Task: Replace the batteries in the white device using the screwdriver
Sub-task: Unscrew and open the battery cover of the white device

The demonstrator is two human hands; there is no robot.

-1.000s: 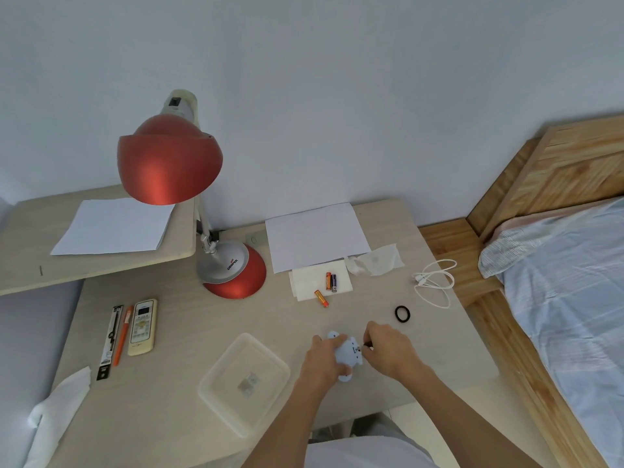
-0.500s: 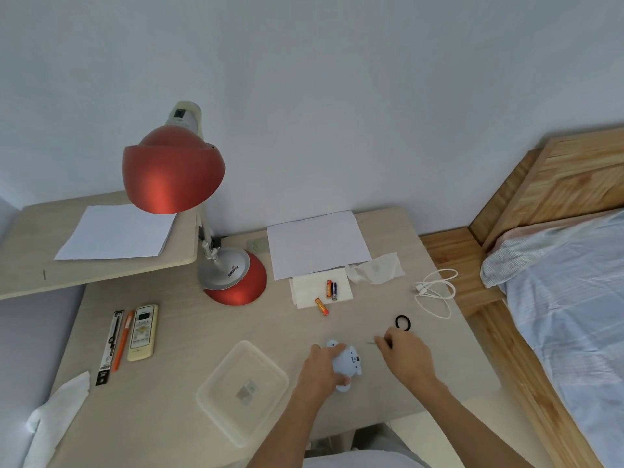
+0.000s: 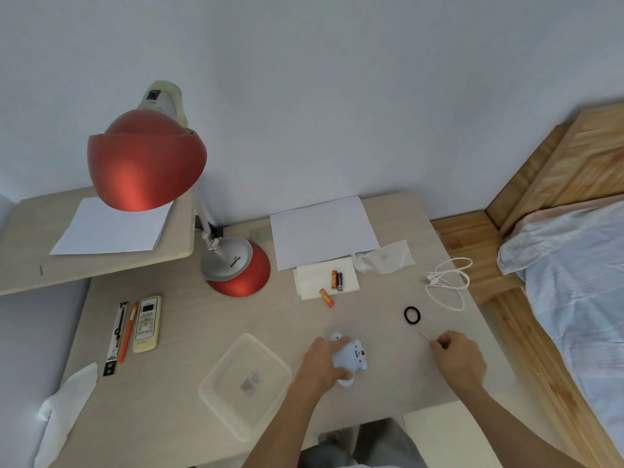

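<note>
Fingers of the left hand [image 3: 320,363] curl round the left side of the white device [image 3: 353,358], covering a good part of it. What shows is a pale, rounded, animal-like shape with small dark marks on its upper face. It sits near the front edge of the surface [image 3: 236,315]. Whether it rests there or is lifted slightly cannot be told.

The right hand [image 3: 459,359] lies well apart to the right, fingers curled. It pinches the screwdriver [image 3: 424,335], of which only a thin metal tip sticks out. The handle is hidden inside the fist. The tip points up and left, near a black hair tie [image 3: 412,315] but not touching it.

Two batteries [image 3: 336,280] lie side by side on a folded tissue [image 3: 314,282] further back. A third battery [image 3: 326,297] lies at its front edge, partly off it. Their labels are too small to read.

Just left of the left hand lies a clear plastic tray [image 3: 216,386]. A small grey patch shows through it, too blurred to identify. The person's forearms are cut off by the lower edge of the view.
</note>
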